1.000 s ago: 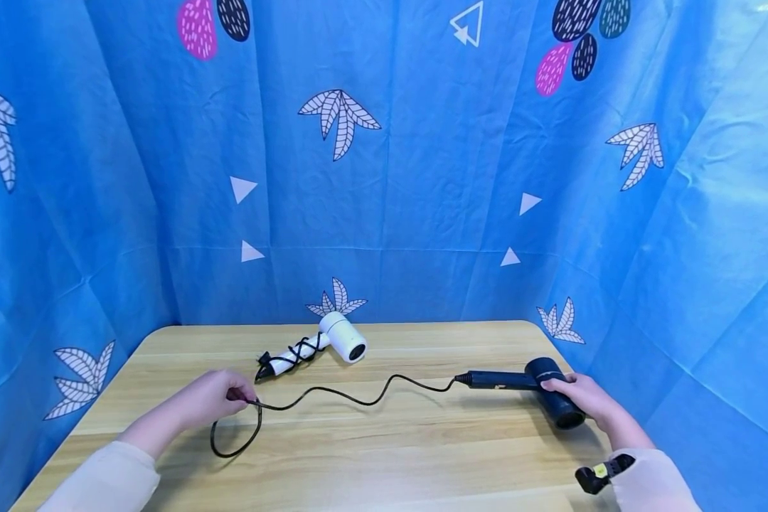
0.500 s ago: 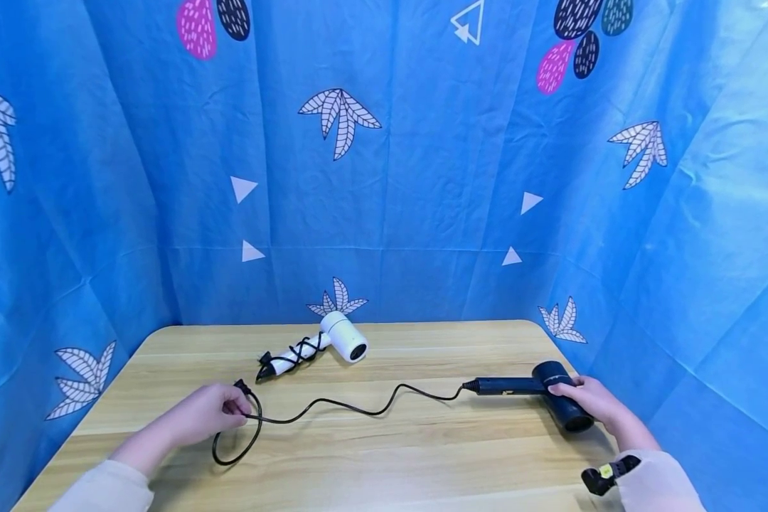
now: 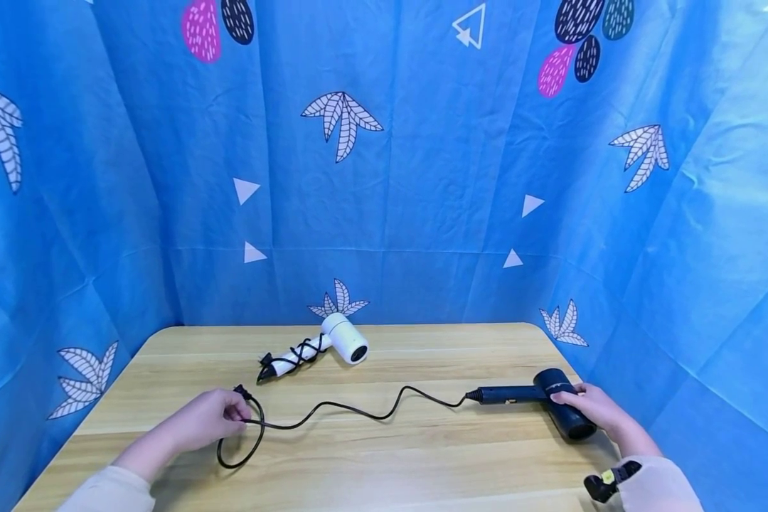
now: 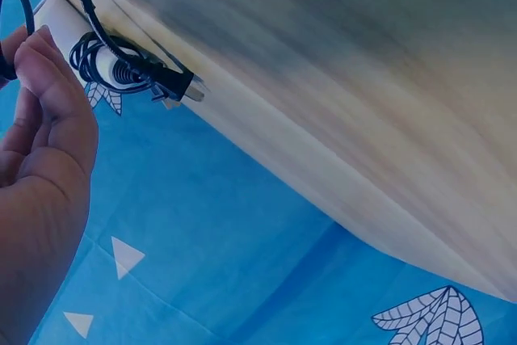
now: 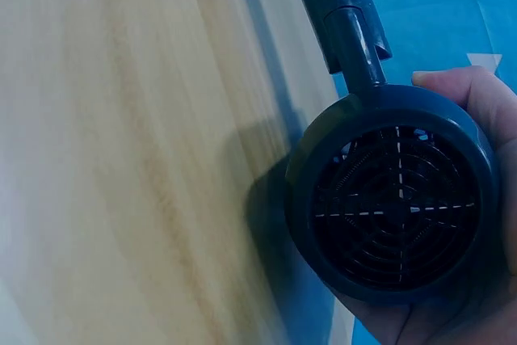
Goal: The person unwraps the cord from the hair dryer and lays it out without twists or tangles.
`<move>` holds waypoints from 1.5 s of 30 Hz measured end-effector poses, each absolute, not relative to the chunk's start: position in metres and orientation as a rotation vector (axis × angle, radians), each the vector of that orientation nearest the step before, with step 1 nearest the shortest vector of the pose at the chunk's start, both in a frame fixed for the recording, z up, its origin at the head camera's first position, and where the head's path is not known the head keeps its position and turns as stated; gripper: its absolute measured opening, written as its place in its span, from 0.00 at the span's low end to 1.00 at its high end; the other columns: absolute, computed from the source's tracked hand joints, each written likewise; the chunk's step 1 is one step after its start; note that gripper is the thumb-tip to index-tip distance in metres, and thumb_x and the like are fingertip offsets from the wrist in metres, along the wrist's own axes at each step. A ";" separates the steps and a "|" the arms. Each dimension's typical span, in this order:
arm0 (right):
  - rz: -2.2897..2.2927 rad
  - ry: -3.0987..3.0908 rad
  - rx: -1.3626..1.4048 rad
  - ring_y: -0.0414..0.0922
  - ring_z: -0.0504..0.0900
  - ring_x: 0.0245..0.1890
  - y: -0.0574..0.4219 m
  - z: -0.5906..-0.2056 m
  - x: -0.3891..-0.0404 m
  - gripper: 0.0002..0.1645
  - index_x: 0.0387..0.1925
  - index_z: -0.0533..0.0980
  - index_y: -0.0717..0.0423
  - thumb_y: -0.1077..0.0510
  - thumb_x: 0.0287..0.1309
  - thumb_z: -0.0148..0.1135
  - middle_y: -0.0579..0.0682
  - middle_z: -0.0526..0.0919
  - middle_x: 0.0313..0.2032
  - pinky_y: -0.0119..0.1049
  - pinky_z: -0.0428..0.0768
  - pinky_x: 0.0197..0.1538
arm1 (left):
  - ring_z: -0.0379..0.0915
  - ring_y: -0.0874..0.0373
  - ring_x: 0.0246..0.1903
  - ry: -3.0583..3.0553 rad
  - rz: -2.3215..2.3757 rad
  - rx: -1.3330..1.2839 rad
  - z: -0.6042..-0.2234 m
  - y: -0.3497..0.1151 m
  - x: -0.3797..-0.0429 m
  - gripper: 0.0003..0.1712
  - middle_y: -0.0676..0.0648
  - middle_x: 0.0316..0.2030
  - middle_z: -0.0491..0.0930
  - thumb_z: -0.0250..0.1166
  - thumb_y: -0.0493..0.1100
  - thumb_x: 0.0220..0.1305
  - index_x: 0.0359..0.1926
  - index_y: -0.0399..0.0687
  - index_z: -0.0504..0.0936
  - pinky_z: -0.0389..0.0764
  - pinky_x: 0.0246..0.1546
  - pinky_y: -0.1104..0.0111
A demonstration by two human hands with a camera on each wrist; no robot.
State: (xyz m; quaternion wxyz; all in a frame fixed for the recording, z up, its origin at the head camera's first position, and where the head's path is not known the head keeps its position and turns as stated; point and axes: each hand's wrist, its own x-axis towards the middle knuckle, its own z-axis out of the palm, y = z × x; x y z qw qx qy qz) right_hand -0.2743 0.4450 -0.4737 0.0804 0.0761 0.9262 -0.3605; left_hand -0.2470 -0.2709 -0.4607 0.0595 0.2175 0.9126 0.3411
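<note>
My right hand grips the head of a black hair dryer at the right of the table. Its handle points left. In the right wrist view, its round grille faces the camera, with the hand wrapped round the side. From the handle a black cord runs in waves to my left hand, which pinches it between thumb and fingers. Beyond the pinch the cord hangs in a loop, ending in a two-pin plug near the fingers.
A white hair dryer lies farther back on the wooden table, its black cord wound round the handle. Blue patterned curtains hang behind the table and at both sides. A small black device sits at the right sleeve.
My left hand has come slightly nearer, bringing the cord along, and the plug has come into sight above it. The right hand and black hair dryer have shifted slightly right and nearer.
</note>
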 end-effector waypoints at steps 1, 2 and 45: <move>-1.076 2.769 0.227 0.57 0.76 0.48 0.445 -0.474 -0.274 0.51 0.60 0.60 0.82 0.37 0.63 0.60 0.75 0.72 0.54 0.47 0.76 0.49 | 0.70 0.66 0.28 2.765 1.037 0.660 -0.461 -0.271 -0.247 0.05 0.53 0.27 0.76 0.71 0.35 0.57 0.34 0.42 0.82 0.75 0.27 0.71; -1.079 2.767 0.227 0.56 0.76 0.48 0.446 -0.474 -0.274 0.51 0.60 0.60 0.82 0.37 0.63 0.60 0.74 0.72 0.53 0.46 0.76 0.48 | 0.70 0.66 0.27 2.770 1.035 0.655 -0.462 -0.271 -0.247 0.05 0.54 0.26 0.76 0.71 0.35 0.57 0.33 0.42 0.82 0.75 0.27 0.71; -0.787 2.851 0.187 0.50 0.76 0.35 0.431 -0.456 -0.274 0.36 0.41 0.74 0.74 0.40 0.55 0.64 0.57 0.78 0.34 0.41 0.77 0.37 | 0.76 0.62 0.31 2.630 1.259 0.612 -0.476 -0.254 -0.237 0.12 0.49 0.32 0.79 0.66 0.48 0.68 0.42 0.42 0.81 0.80 0.32 0.69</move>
